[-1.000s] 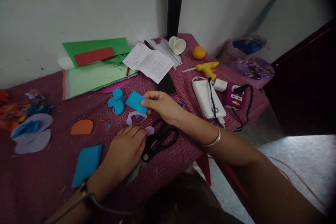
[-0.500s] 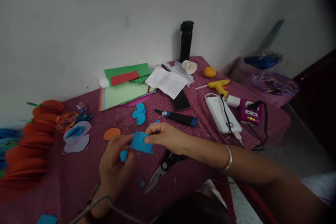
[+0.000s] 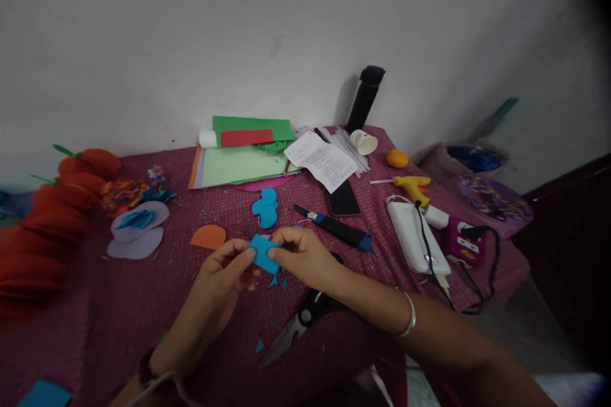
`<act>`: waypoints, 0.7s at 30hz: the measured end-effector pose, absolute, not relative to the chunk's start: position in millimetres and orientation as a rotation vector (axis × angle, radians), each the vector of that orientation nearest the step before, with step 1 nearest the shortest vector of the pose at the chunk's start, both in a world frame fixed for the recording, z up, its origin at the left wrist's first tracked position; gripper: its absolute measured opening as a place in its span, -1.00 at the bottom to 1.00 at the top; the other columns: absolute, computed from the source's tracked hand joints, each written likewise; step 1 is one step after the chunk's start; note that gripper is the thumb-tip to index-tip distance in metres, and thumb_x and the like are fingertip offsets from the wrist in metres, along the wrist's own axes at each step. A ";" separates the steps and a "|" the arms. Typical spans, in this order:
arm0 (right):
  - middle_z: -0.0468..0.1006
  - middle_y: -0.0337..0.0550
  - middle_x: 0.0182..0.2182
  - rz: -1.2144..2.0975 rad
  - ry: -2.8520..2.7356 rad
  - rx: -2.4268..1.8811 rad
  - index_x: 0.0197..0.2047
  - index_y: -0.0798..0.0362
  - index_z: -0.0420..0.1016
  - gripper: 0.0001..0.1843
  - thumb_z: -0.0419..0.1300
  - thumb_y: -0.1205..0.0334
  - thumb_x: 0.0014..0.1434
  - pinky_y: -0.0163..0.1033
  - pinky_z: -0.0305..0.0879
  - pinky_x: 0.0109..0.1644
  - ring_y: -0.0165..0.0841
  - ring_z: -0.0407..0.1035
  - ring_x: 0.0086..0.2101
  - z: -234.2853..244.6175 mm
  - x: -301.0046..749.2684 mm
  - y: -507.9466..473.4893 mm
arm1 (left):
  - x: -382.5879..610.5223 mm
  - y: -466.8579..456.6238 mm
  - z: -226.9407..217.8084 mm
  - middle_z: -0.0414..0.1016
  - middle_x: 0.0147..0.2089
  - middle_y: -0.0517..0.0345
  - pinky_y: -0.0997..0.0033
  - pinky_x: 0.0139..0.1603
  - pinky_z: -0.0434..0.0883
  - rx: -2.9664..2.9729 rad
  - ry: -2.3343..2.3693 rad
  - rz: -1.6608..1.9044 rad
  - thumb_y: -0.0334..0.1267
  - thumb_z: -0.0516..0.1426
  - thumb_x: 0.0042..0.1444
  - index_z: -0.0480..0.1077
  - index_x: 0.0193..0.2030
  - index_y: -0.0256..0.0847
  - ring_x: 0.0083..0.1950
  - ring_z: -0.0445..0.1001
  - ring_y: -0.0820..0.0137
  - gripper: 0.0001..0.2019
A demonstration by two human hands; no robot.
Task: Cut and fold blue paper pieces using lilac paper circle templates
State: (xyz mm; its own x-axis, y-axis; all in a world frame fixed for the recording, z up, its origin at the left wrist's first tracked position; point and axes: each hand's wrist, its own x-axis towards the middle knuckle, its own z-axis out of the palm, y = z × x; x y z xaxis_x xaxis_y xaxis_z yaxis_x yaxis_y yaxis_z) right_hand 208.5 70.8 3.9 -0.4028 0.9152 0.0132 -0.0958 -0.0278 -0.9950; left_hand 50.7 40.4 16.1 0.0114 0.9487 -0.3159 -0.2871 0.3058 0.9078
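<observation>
A small piece of blue paper [image 3: 262,252] is pinched between both hands just above the red checked tablecloth [image 3: 143,305]. My left hand [image 3: 224,273] grips its left edge with fingers closed. My right hand [image 3: 303,257] grips its right edge, thumb and fingers pressed together. Black-handled scissors [image 3: 300,321] lie on the cloth just under my right wrist. Small blue scraps [image 3: 274,282] lie under the hands.
Blue cut circles [image 3: 265,208], an orange half-circle [image 3: 209,237], a utility knife [image 3: 334,227], stacked green and red sheets [image 3: 241,152], a written note [image 3: 324,162], a black bottle [image 3: 365,98], a white power bank [image 3: 416,235], a yellow glue gun [image 3: 411,187]. Orange paper shapes [image 3: 57,203] at the left.
My left hand came up from the table and took the blue paper's other edge; both hands now hold it. The view has tilted upward and pulled back.
</observation>
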 end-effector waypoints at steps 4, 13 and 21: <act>0.38 -0.28 -0.53 1.499 -1.363 -0.921 -0.49 0.06 0.34 -0.84 0.20 0.20 0.04 -0.31 0.19 -0.36 -0.44 0.23 -0.48 4.1 207.1 69.4 | 56.1 33.1 -1.6 0.48 -0.45 0.22 0.51 -0.47 0.32 0.738 1.171 1.117 -0.20 0.35 -0.16 0.48 -0.39 -0.23 -0.45 0.38 0.47 -0.78; 0.37 -0.26 -0.50 1.330 -1.385 -0.971 -0.53 0.03 0.36 -0.83 0.21 0.26 0.06 -0.28 0.20 -0.32 -0.40 0.24 -0.43 -2.9 196.8 57.8 | 64.7 25.8 -6.1 0.44 -0.47 0.28 0.48 -0.34 0.30 0.713 1.214 1.316 -0.26 0.34 -0.15 0.47 -0.45 -0.18 -0.41 0.32 0.48 -0.85; 0.43 -0.25 -0.43 1.482 -1.308 -0.916 -0.32 0.00 0.41 -0.89 0.19 0.15 0.12 -0.28 0.22 -0.29 -0.40 0.29 -0.40 0.9 208.0 59.5 | 51.4 23.8 -3.0 0.43 -0.39 0.24 0.45 -0.29 0.29 1.199 1.358 1.268 -0.30 0.27 -0.04 0.44 -0.54 -0.14 -0.34 0.36 0.42 -0.88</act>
State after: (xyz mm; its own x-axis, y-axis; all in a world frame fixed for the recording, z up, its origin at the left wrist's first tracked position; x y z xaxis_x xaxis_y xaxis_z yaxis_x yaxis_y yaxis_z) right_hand 208.0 59.5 0.9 -0.2929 0.9551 0.0436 -0.1617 -0.0045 -0.9868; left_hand 51.4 23.8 -3.0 -0.1279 0.9918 0.0042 0.0720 0.0050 0.9974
